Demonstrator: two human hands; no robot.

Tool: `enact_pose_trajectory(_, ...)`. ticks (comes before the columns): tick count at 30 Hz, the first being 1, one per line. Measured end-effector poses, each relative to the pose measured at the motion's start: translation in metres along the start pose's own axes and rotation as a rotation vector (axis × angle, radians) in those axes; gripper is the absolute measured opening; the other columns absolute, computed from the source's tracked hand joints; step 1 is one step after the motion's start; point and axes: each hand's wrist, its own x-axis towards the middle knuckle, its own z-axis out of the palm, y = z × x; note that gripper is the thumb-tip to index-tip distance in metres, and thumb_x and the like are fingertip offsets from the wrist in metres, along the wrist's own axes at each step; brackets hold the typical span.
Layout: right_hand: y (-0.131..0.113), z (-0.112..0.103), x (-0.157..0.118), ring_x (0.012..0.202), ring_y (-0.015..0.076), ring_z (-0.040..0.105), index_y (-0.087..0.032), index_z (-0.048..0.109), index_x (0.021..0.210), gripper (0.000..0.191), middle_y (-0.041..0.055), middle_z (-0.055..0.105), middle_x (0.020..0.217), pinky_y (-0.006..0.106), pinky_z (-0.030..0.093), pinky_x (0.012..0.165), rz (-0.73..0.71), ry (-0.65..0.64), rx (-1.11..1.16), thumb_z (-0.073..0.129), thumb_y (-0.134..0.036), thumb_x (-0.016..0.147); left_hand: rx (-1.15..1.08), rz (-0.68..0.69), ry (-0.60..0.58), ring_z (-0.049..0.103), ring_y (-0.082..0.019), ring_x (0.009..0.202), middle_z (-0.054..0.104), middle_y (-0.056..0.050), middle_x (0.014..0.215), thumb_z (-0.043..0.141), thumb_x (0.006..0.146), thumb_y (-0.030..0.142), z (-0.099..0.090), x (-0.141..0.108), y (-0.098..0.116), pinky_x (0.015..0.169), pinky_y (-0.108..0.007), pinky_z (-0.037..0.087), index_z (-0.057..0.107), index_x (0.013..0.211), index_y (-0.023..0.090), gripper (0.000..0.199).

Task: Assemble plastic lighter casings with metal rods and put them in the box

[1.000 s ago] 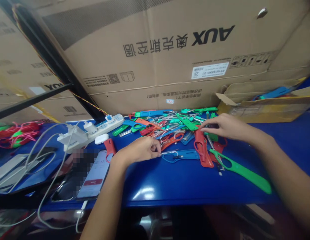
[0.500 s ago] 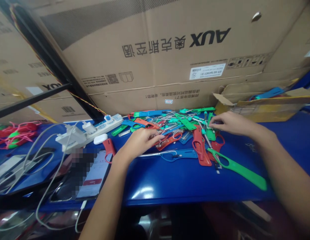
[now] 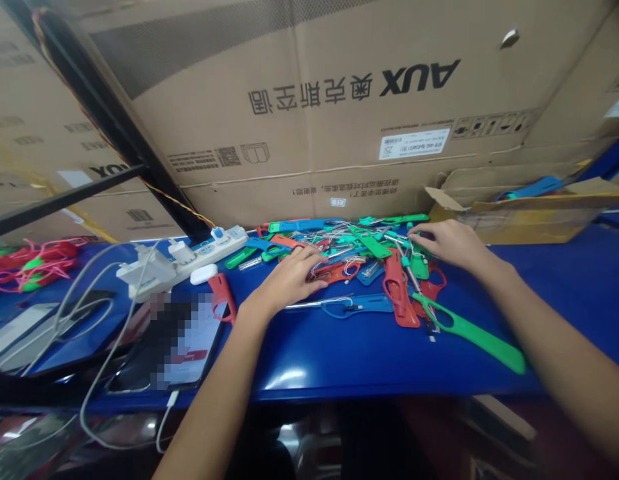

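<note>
While my two hands hover over it, the heap of coloured plastic handles with thin wire loops (image 3: 339,250) lies spread left to right across the blue table (image 3: 389,380), its long axis running from one hand toward the other. My left hand (image 3: 289,277) reaches in from the front-left, its fingers stretched out and slightly apart, pinching nothing, with the fingertips (image 3: 322,283) just beside a red plastic handle (image 3: 336,272). My right hand (image 3: 452,243) sits over the heap's right end, fingers curled and close together; whether they pinch anything I cannot tell. Nearest them is a green plastic handle (image 3: 419,268). At the heap's front edge lies a blue handle with a long thin metal rod (image 3: 356,305), with a long red handle (image 3: 400,300) and a long green handle with an oval opening (image 3: 469,337) to its right. Further left, a white power strip (image 3: 209,250) and a blurred phone (image 3: 189,340) rest on the table, and a cardboard AUX carton (image 3: 309,113) stands behind everything.
</note>
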Motion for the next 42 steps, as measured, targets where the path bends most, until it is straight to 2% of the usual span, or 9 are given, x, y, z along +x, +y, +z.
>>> enact_pose_trajectory(6, -0.030, -0.004, 0.001, 0.103, 0.0277, 0.072, -0.023, 0.077, 0.118, 0.040, 0.0082, 0.078, 0.116, 0.034, 0.050, 0.076, -0.170, 0.085, 0.120, 0.045, -0.040, 0.102, 0.014, -0.041, 0.023, 0.054, -0.028, 0.130, 0.058, -0.010, 0.137, 0.068, 0.093, 0.031, -0.001, 0.001, -0.002, 0.109, -0.044, 0.044, 0.058, 0.130, 0.023, 0.040)
enact_pose_trajectory(9, -0.054, -0.009, 0.014, 0.098, 0.0254, 0.072, -0.026, 0.077, 0.117, 0.039, 0.0063, 0.078, 0.114, 0.033, 0.049, 0.072, -0.312, 0.010, 0.043, 0.046, -0.043, 0.102, 0.049, -0.020, 0.046, 0.052, -0.028, 0.132, 0.058, -0.011, 0.139, 0.066, 0.092, 0.021, 0.000, 0.002, -0.003, 0.112, -0.044, 0.042, 0.058, 0.131, 0.019, 0.040)
enact_pose_trajectory(15, -0.091, -0.003, 0.063, 0.088, 0.0271, 0.073, -0.025, 0.079, 0.115, 0.030, 0.0104, 0.081, 0.095, 0.032, 0.046, 0.069, -0.312, -0.106, -0.027, 0.063, -0.037, 0.092, 0.055, 0.004, 0.076, 0.051, -0.028, 0.133, 0.057, -0.012, 0.142, 0.063, 0.096, 0.024, 0.001, 0.002, -0.006, 0.113, -0.045, 0.041, 0.059, 0.133, 0.018, 0.038)
enact_pose_trajectory(21, -0.106, -0.001, 0.086, 0.088, 0.0300, 0.071, -0.018, 0.082, 0.106, 0.028, 0.0149, 0.079, 0.096, 0.035, 0.046, 0.072, -0.286, -0.145, 0.041, 0.066, -0.030, 0.086, -0.013, 0.011, 0.175, 0.057, -0.026, 0.125, 0.062, -0.009, 0.134, 0.059, 0.099, 0.027, -0.001, 0.001, -0.004, 0.107, -0.044, 0.048, 0.053, 0.138, 0.022, 0.039)
enact_pose_trajectory(26, -0.096, -0.024, 0.067, 0.078, 0.0198, 0.064, -0.017, 0.076, 0.119, 0.043, 0.0085, 0.076, 0.096, 0.031, 0.045, 0.069, -0.291, -0.154, 0.254, 0.050, -0.044, 0.097, -0.004, 0.090, 0.366, 0.057, -0.027, 0.125, 0.063, -0.011, 0.132, 0.054, 0.102, 0.025, -0.004, 0.005, 0.007, 0.107, -0.045, 0.047, 0.050, 0.140, 0.021, 0.038)
enact_pose_trajectory(30, -0.088, -0.035, 0.038, 0.055, 0.0121, 0.042, -0.017, 0.077, 0.088, 0.043, -0.0018, 0.055, 0.060, 0.027, 0.034, 0.054, -0.418, -0.443, 0.645, 0.054, -0.053, 0.094, 0.011, 0.248, 0.440, 0.051, -0.025, 0.137, 0.054, -0.014, 0.149, 0.055, 0.103, 0.022, 0.003, 0.012, 0.031, 0.111, -0.043, 0.044, 0.047, 0.144, 0.020, 0.042)
enact_pose_trajectory(35, -0.090, -0.033, 0.010, 0.051, 0.0087, 0.031, -0.016, 0.068, 0.075, 0.042, -0.0067, 0.041, 0.055, 0.026, 0.026, 0.050, -0.414, -0.636, 0.915, 0.056, -0.052, 0.094, -0.011, 0.406, 0.480, 0.070, -0.017, 0.111, 0.075, -0.005, 0.120, 0.052, 0.104, 0.017, 0.014, 0.016, 0.050, 0.097, -0.035, 0.051, 0.062, 0.120, 0.021, 0.019)
enact_pose_trajectory(38, -0.090, -0.031, 0.001, 0.050, 0.0092, 0.032, -0.016, 0.075, 0.091, 0.047, -0.0064, 0.045, 0.055, 0.026, 0.027, 0.050, -0.364, -0.590, 0.922, 0.053, -0.057, 0.097, -0.077, 0.427, 0.510, 0.071, -0.017, 0.100, 0.077, -0.005, 0.108, 0.053, 0.103, 0.015, 0.013, 0.014, 0.049, 0.092, -0.035, 0.052, 0.066, 0.111, 0.018, 0.015)
enact_pose_trajectory(42, -0.088, -0.033, -0.007, 0.062, 0.0138, 0.054, -0.020, 0.079, 0.109, 0.044, 0.0028, 0.072, 0.076, 0.028, 0.037, 0.063, -0.413, -0.325, 0.660, 0.050, -0.052, 0.101, -0.182, 0.355, 0.425, 0.067, -0.018, 0.102, 0.073, -0.009, 0.108, 0.049, 0.104, 0.015, 0.007, 0.012, 0.038, 0.091, -0.035, 0.055, 0.066, 0.120, 0.015, 0.022)
